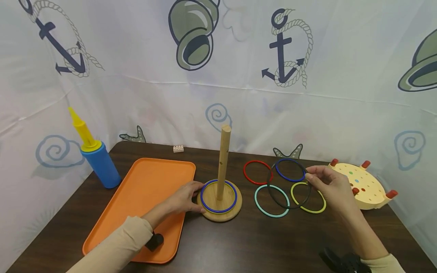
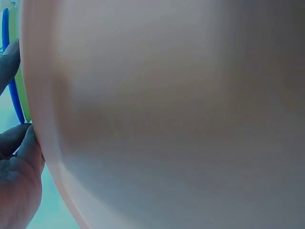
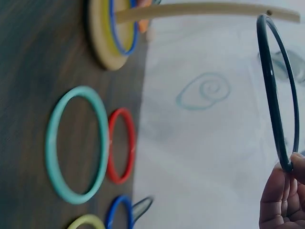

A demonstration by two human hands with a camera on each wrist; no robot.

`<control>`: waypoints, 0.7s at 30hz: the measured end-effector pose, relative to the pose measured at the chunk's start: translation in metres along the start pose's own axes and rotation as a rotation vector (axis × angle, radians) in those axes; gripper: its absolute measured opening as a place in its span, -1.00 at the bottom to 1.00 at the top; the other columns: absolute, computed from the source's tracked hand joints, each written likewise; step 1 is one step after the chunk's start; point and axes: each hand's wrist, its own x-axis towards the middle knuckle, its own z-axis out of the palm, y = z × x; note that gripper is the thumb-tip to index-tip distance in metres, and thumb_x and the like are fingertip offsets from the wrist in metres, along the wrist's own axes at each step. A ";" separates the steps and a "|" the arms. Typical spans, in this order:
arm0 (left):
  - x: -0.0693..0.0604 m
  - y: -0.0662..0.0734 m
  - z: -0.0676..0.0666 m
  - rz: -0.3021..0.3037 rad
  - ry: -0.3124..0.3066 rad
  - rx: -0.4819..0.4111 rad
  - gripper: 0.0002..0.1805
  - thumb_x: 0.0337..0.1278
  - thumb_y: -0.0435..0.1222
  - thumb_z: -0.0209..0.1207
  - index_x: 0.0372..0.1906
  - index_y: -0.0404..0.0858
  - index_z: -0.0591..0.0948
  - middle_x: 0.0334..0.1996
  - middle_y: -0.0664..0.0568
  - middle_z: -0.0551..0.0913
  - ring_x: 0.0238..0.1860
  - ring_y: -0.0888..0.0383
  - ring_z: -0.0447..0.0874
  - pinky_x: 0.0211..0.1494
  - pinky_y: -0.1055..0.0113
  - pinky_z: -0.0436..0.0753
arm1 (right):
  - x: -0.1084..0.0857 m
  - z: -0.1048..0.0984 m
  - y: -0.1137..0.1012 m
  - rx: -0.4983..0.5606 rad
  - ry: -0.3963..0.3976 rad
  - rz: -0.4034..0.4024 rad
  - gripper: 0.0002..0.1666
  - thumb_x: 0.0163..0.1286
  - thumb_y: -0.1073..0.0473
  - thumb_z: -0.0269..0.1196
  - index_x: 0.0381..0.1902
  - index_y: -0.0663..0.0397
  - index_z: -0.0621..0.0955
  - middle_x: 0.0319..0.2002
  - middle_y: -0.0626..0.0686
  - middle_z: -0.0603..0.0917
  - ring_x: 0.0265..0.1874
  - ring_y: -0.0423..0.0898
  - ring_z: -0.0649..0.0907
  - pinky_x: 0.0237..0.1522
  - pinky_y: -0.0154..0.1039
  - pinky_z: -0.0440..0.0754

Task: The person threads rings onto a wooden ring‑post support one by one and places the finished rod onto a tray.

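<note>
A wooden base with an upright peg (image 1: 223, 163) stands mid-table, with a blue ring (image 1: 203, 202) lying around the peg on it; a yellow ring (image 3: 106, 19) shows beneath the blue one in the right wrist view. My left hand (image 1: 184, 197) touches the left side of the base, thumb and fingers spread at its edge. In my right hand (image 1: 331, 185) a black ring (image 1: 272, 195) is pinched between thumb and fingers, raised above the table. Under it lie a red ring (image 1: 246, 175), a turquoise ring (image 1: 257, 204), another blue ring (image 1: 290, 179) and a yellow ring (image 1: 315, 212).
An orange tray (image 1: 150, 189) lies left of the base, under my left forearm. A blue and yellow pump (image 1: 102, 163) stands at the left edge. A small pink brick (image 1: 178, 149) sits at the back, and a cream pegged board (image 1: 365, 184) is at the right. Patterned cloth hangs behind.
</note>
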 end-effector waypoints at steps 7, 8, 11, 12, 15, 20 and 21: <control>-0.001 -0.001 0.000 0.019 0.002 0.008 -0.14 -0.24 -0.25 0.48 0.20 -0.54 0.37 0.16 -0.33 0.38 0.18 -0.20 0.40 0.14 0.19 0.57 | 0.018 0.015 -0.037 0.229 -0.009 -0.017 -0.82 0.30 0.19 0.25 -0.17 0.14 0.59 -0.45 -0.21 0.62 -0.41 -0.34 0.61 -0.34 -0.51 0.63; -0.001 -0.001 0.000 0.020 0.003 0.010 -0.15 -0.24 -0.25 0.48 0.20 -0.54 0.37 0.16 -0.33 0.38 0.18 -0.20 0.40 0.14 0.19 0.57 | 0.020 0.018 -0.042 0.246 -0.010 -0.020 -0.85 0.30 0.19 0.25 -0.19 0.08 0.60 -0.45 -0.22 0.62 -0.41 -0.35 0.60 -0.35 -0.52 0.62; -0.001 -0.001 0.000 0.020 0.005 0.012 -0.15 -0.23 -0.24 0.48 0.20 -0.54 0.37 0.15 -0.33 0.39 0.18 -0.19 0.40 0.14 0.19 0.57 | 0.025 0.025 -0.057 0.321 -0.013 -0.025 -0.92 0.29 0.22 0.26 -0.24 -0.02 0.61 -0.47 -0.22 0.61 -0.43 -0.33 0.58 -0.38 -0.51 0.60; -0.001 -0.001 0.000 0.017 0.006 0.009 -0.15 -0.24 -0.25 0.48 0.20 -0.53 0.38 0.16 -0.32 0.39 0.18 -0.18 0.41 0.15 0.19 0.57 | 0.027 0.027 -0.062 0.348 -0.015 -0.024 -0.91 0.28 0.23 0.26 -0.26 -0.05 0.62 -0.47 -0.22 0.61 -0.43 -0.33 0.57 -0.38 -0.51 0.60; 0.000 -0.001 0.001 0.007 0.008 0.014 -0.15 -0.24 -0.24 0.48 0.21 -0.52 0.37 0.16 -0.30 0.39 0.18 -0.16 0.41 0.15 0.19 0.57 | 0.031 0.034 -0.074 0.406 -0.022 -0.046 -0.89 0.28 0.27 0.26 -0.29 -0.09 0.62 -0.49 -0.22 0.61 -0.45 -0.33 0.57 -0.37 -0.51 0.61; 0.001 -0.001 0.002 -0.016 0.006 0.015 -0.13 -0.24 -0.26 0.48 0.23 -0.52 0.36 0.18 -0.29 0.38 0.20 -0.15 0.40 0.15 0.20 0.56 | 0.039 0.045 -0.091 0.442 -0.037 -0.084 -0.91 0.28 0.26 0.26 -0.26 -0.03 0.61 -0.48 -0.19 0.63 -0.43 -0.31 0.60 -0.35 -0.49 0.62; 0.001 0.000 0.002 -0.022 0.005 0.010 -0.13 -0.24 -0.26 0.48 0.24 -0.51 0.35 0.19 -0.29 0.38 0.20 -0.15 0.40 0.16 0.20 0.56 | 0.041 0.047 -0.094 0.437 -0.039 -0.090 -0.91 0.28 0.24 0.26 -0.25 0.00 0.61 -0.48 -0.19 0.63 -0.42 -0.30 0.60 -0.35 -0.49 0.62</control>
